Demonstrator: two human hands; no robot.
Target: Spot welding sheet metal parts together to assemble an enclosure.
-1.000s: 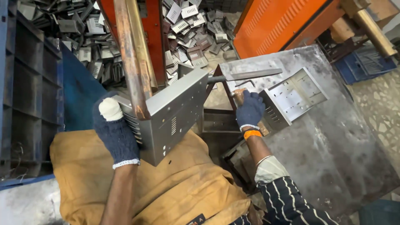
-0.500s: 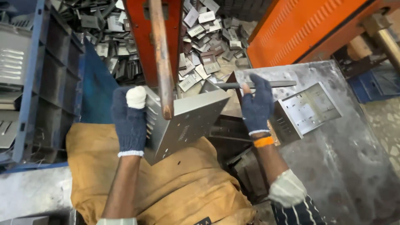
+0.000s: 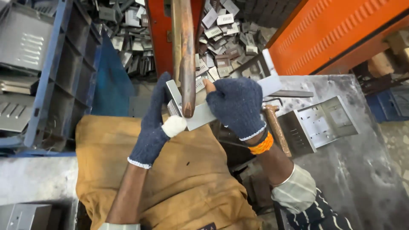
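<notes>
Both gloved hands, left hand [image 3: 155, 123] and right hand [image 3: 236, 106], gripping grey sheet-metal housing [image 3: 204, 113] under rusty lever [image 3: 185, 55]: pinched fingers likely.

no packages, labels, signs or screens visible.

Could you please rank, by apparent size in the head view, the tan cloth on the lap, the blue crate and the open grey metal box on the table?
1. tan cloth, though nearness to the camera inflates it
2. blue crate, partly cut off
3. grey metal box
</notes>
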